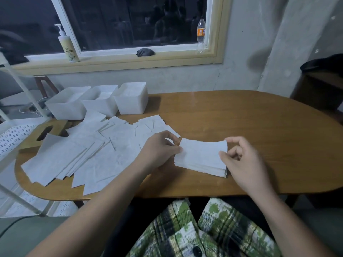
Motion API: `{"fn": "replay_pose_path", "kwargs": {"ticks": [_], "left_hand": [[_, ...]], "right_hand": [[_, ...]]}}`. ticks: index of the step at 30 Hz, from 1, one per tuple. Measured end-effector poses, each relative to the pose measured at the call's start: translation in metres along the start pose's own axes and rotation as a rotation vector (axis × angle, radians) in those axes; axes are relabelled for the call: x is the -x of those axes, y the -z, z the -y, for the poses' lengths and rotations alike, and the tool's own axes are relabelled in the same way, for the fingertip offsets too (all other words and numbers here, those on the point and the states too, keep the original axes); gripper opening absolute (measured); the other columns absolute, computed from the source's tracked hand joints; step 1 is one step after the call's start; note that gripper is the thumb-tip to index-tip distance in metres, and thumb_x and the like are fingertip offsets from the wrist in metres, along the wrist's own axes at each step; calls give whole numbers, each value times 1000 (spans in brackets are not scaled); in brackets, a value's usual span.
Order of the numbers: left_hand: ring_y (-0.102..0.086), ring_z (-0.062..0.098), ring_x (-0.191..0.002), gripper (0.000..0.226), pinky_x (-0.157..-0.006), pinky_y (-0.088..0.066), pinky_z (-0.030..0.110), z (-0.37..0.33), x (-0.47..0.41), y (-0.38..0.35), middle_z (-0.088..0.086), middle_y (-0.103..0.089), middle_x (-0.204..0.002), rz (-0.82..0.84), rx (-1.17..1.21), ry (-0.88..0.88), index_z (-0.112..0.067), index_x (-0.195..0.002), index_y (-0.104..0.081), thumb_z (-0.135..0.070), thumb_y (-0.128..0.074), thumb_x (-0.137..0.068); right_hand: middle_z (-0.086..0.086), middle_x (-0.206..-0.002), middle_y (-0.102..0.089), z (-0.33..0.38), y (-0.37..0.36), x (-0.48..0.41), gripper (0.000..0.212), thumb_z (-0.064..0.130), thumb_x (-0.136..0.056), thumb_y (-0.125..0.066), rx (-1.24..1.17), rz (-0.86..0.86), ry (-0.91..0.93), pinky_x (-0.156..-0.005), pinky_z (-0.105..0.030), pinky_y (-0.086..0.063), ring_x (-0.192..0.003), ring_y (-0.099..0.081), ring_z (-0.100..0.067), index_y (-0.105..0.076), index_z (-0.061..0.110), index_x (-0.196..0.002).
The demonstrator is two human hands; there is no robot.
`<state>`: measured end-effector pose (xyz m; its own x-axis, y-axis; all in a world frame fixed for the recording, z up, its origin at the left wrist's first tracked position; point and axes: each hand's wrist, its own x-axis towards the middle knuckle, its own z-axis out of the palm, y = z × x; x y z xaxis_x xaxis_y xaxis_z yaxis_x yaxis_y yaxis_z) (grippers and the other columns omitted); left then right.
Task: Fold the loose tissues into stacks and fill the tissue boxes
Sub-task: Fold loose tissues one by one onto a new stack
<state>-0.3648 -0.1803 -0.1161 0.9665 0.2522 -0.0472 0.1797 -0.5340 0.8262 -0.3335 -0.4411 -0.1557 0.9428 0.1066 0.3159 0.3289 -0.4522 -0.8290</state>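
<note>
A folded white tissue [203, 153] lies across the top of a neat stack of folded tissues [202, 168] near the table's front edge. My left hand [159, 149] pinches the tissue's left end; my right hand [241, 158] pinches its right end between thumb and forefinger. Several loose unfolded tissues [87, 153] spread over the left part of the table. Three white open tissue boxes [131, 103] stand in a row at the back left; the right one looks filled with tissues.
The oval wooden table [241, 117] reaches right toward a dark cabinet. A wooden box lid with a slot [43, 132] lies at the left edge under the tissues. A white metal rack [16, 130] stands left. A pump bottle [67, 45] and a soda bottle [200, 36] stand on the window sill.
</note>
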Motion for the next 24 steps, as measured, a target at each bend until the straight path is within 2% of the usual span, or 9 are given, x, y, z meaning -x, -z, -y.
{"fn": "replay_pose_path", "kwargs": {"ticks": [3,6,8,11,15,18,21,24], "left_hand": [[-71,10,-72,17,-67,-57,33,3,-2,-2,-11,-78,-80,-22,-80,-19,-34,-98,-71,-34,-82,-85],[-65,-4,-73,15,-52,-45,13,5,-2,-5,-12,-76,-80,-63,-175,-91,-33,-97,-69,-34,-80,-87],[-64,-9,-78,16,-55,-46,11,8,-2,-3,-13,-75,-79,-97,-208,-139,-32,-96,-69,-33,-82,-86],[-65,-4,-81,19,-66,-53,18,17,-6,10,-17,-72,-80,-178,-284,-196,-34,-96,-69,-37,-84,-85],[-66,6,-89,18,-77,-57,30,30,-10,37,-17,-70,-90,-227,-458,-266,-31,-102,-71,-30,-82,-88],[-65,11,-94,22,-78,-58,34,42,-8,50,-15,-66,-100,-191,-578,-316,-32,-105,-74,-34,-84,-85],[-67,11,-92,21,-75,-60,35,48,-3,53,-14,-65,-102,-155,-626,-300,-34,-104,-74,-38,-82,-85],[-69,16,-91,17,-72,-60,39,48,-3,52,-11,-68,-100,-177,-699,-311,-32,-103,-74,-29,-77,-86]], "right_hand": [[10,-72,-69,-1,-2,2,33,22,-93,-78,67,-10,11,-64,-28,-45,-68,-64,-7,-62,32,-120],[9,-71,-66,1,-4,3,36,21,-94,-77,131,18,4,-62,-24,-42,-69,-62,-5,-61,30,-124],[8,-72,-63,3,-4,5,38,21,-94,-77,161,22,-7,-64,-23,-42,-72,-61,-5,-61,30,-126],[9,-79,-58,5,-4,8,39,19,-92,-78,206,-16,32,-67,-20,-41,-78,-58,-4,-61,28,-126],[13,-96,-53,6,-6,14,32,15,-94,-75,233,-45,159,-70,-17,-42,-89,-56,-3,-64,25,-122],[14,-101,-54,3,-8,16,23,15,-95,-74,218,-28,204,-75,-27,-50,-92,-58,-7,-67,25,-115],[13,-100,-56,0,-9,16,19,15,-95,-74,227,-13,242,-84,-39,-52,-98,-59,-13,-69,22,-112],[15,-97,-56,-1,-9,15,16,15,-95,-74,240,-8,260,-87,-40,-52,-101,-57,-11,-70,20,-110]]}}
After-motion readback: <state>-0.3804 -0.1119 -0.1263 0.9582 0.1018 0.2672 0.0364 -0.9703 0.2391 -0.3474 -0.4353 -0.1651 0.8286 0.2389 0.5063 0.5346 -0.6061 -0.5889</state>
